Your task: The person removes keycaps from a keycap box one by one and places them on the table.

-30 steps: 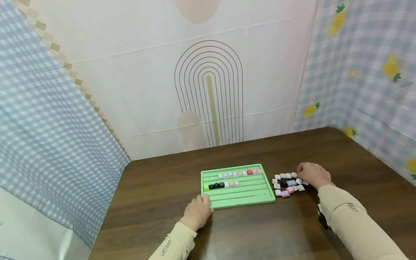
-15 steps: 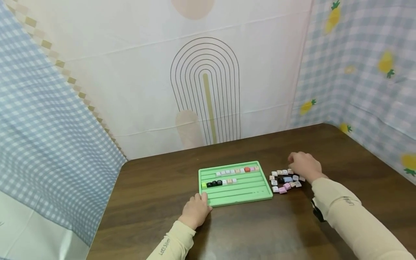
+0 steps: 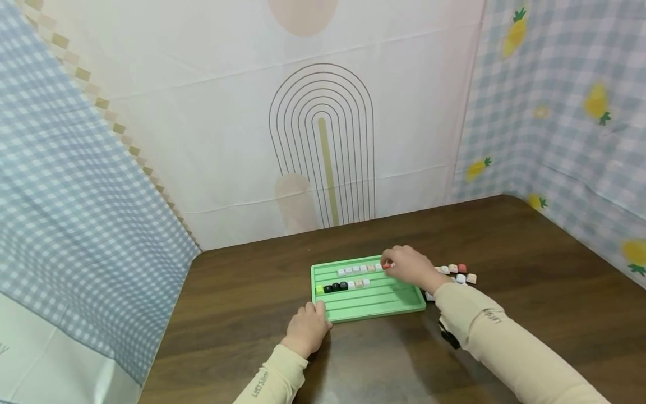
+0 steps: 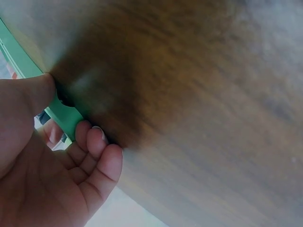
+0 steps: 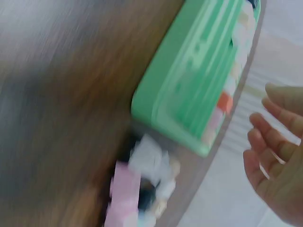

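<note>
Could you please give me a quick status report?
Left hand grips tray at near-left corner. Right hand at top row, right end, nothing visibly held. Loose keycaps partly behind right sleeve.

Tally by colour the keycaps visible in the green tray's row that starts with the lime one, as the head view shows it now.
Lime keycap: 1
Black keycaps: 3
White keycaps: 2
Beige keycap: 1
Total: 7
</note>
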Demonstrator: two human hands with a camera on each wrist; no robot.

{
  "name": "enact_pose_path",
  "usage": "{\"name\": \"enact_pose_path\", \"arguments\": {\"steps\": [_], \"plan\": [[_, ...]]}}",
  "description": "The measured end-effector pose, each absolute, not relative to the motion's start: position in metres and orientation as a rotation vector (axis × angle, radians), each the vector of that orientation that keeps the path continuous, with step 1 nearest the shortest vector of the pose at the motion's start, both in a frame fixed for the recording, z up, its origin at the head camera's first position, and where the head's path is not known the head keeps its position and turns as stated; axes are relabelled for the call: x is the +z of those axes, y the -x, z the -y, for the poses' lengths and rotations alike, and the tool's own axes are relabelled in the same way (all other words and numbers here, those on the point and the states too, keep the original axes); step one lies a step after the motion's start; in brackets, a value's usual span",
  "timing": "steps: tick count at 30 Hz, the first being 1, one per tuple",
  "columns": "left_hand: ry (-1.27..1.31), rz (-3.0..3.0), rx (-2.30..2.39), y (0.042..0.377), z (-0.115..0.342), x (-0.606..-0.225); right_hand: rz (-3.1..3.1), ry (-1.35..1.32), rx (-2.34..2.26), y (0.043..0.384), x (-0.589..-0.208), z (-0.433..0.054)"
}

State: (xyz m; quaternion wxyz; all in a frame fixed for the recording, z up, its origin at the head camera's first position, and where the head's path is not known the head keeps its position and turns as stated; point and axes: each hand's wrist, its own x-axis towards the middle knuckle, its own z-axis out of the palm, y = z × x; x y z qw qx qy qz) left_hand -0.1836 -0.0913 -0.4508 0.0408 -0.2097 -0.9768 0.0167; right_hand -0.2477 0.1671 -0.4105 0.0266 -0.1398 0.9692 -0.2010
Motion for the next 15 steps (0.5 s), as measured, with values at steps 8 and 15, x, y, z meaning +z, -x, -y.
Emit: {"name": "enact_pose_path", "arguments": {"steps": [8, 15], "plan": [[0.625, 3.000, 0.037, 0.186, 0.091, -0.457, -2.944, 0.522, -0.595, 0.250, -0.435, -0.134], [0.622, 2.998, 0.050, 0.188, 0.093, -0.458, -3.047, 0.545, -0.432, 0.250, -0.444, -0.121]]}}
